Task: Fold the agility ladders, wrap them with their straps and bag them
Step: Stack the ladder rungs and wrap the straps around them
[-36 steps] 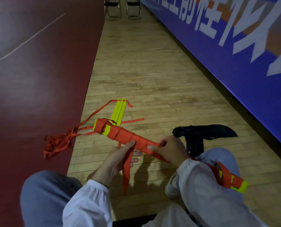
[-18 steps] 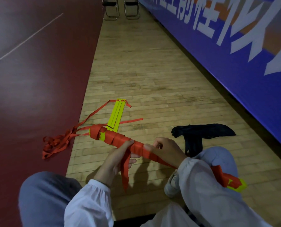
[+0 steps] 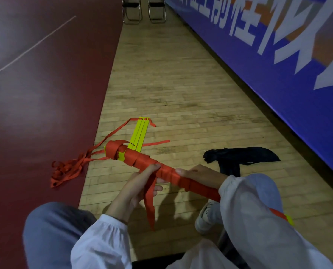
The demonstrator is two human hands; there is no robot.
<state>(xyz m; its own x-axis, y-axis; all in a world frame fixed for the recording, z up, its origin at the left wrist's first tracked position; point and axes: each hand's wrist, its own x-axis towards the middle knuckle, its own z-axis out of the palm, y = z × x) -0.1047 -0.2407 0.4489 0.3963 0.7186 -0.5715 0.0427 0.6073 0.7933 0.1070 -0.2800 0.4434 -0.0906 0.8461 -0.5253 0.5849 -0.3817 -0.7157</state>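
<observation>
Wrapped ladder (image 3: 167, 174): a long bundle wound in red strap, held off the floor across the lap. It slants from beyond the left hand down past the right sleeve (image 3: 258, 220).
Left hand (image 3: 136, 189): clasps the bundle from the near side, with one finger laid over the top and the other fingers curled underneath.
Right hand (image 3: 200, 175): closed round the bundle just beside the left hand, with the thumb lying along the top of the wrap and the fingers hidden behind it.
Strap tail (image 3: 150, 204): a loose red end that leaves the bundle at the left hand's grip, runs through those fingers and hangs straight down – its tip is free in the air.
Outer end: beyond the left-hand grip the winding is looser, with a curl of strap sticking up and patches of yellow rung showing through.
Inner end: a yellow tip (image 3: 289, 220) pokes out beyond the right sleeve.
Second ladder (image 3: 139, 133): flat yellow rungs stacked on the wooden floor (image 3: 181, 94), directly beyond the held bundle's outer end.
Loose straps (image 3: 66, 169): a red tangle lying left of the grip on the dark red court surface (image 3: 35, 113), with strands trailing back to the rungs.
Black bag (image 3: 239, 158): crumpled on the floor just beyond the right hand – apart from it.
Blue banner (image 3: 278, 84): runs along the right side.
</observation>
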